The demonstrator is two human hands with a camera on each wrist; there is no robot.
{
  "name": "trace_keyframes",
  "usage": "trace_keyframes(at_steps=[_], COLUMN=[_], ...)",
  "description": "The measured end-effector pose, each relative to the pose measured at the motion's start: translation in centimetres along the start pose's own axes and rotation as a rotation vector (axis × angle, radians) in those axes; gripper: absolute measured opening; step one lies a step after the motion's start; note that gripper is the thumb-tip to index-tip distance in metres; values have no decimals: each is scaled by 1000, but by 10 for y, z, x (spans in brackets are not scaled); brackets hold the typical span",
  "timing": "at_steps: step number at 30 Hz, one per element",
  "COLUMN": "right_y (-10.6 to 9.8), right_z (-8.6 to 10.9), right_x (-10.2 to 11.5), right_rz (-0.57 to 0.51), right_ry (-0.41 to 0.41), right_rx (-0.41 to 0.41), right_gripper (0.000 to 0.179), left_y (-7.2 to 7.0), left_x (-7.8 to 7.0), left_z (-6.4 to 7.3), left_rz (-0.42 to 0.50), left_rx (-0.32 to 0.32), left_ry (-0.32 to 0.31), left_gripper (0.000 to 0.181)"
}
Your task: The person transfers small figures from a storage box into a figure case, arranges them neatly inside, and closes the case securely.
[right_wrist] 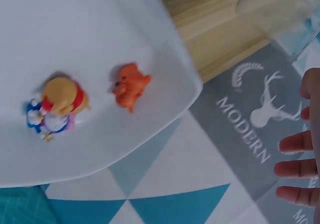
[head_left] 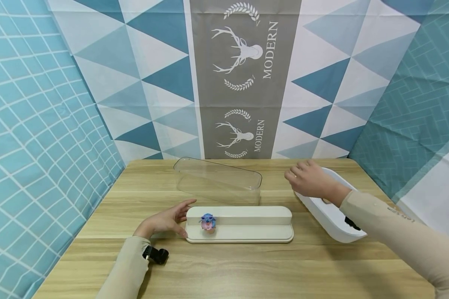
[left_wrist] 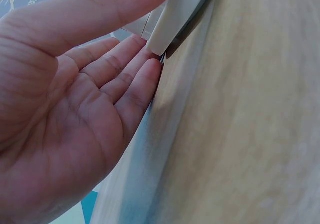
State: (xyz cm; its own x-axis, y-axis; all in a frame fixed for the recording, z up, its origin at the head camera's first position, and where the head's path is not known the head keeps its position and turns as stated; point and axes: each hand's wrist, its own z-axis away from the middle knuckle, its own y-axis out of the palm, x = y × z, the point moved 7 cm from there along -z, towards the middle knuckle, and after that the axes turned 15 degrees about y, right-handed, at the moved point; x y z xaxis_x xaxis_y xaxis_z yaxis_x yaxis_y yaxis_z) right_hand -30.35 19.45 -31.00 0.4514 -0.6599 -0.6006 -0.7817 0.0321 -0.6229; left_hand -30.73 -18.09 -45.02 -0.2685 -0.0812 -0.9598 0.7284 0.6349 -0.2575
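My left hand [head_left: 166, 220] is at the left end of a cream stepped display base [head_left: 250, 232], thumb by its front corner and the other fingers reaching behind. In the left wrist view the fingertips [left_wrist: 145, 74] touch the base's end, fairly straight. A small blue figurine [head_left: 208, 218] with sunglasses and a pink part stands on the base's lower step, near the left. My right hand [head_left: 312, 179] hovers over the far end of a white tub [head_left: 344, 236]. Its fingers [right_wrist: 297, 169] hold nothing. Inside the tub lie an orange figurine [right_wrist: 131, 87] and a yellow bear figurine [right_wrist: 62, 95] against a blue-and-white figurine [right_wrist: 35, 116].
A clear plastic cover [head_left: 217, 178] lies behind the base, between it and the table's back edge. The wooden table [head_left: 224, 270] meets a patterned cloth backdrop [head_left: 247, 95]. Tiled-pattern cloth [head_left: 33, 124] hangs along the left side.
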Motion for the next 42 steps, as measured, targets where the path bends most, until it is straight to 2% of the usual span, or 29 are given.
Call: trace_keyframes(at_steps=[1,4,9,12,22,28,33,42], right_y=[3,9,25,35,69,92,104,117], right_z=[2,7,16,22,43,56,61,64], right_x=[-4,-15,-31,-39,-44,-44,-43,-44], right_rz=[7,13,17,-11,-18,-57,-80,-178], right_ry=[4,33,115,180,297,395,445,571], right_rx=[34,145,311,376,514,630,668,739], right_gripper=[17,34,31,29,33,24,25,41], left_y=[0,1,0,0,-2,-1,-1,-1], left_x=[0,0,-1,-2,3,2,1,1], left_z=[0,0,0,0,2,3,3,1], left_rz=[0,8,4,-2,10,10,12,1], left_rx=[3,6,6,7,-13,-16,-18,-16], left_ry=[3,8,8,10,-6,-13,-15,-10], left_gripper=[114,114,114,114,115,115,115,115])
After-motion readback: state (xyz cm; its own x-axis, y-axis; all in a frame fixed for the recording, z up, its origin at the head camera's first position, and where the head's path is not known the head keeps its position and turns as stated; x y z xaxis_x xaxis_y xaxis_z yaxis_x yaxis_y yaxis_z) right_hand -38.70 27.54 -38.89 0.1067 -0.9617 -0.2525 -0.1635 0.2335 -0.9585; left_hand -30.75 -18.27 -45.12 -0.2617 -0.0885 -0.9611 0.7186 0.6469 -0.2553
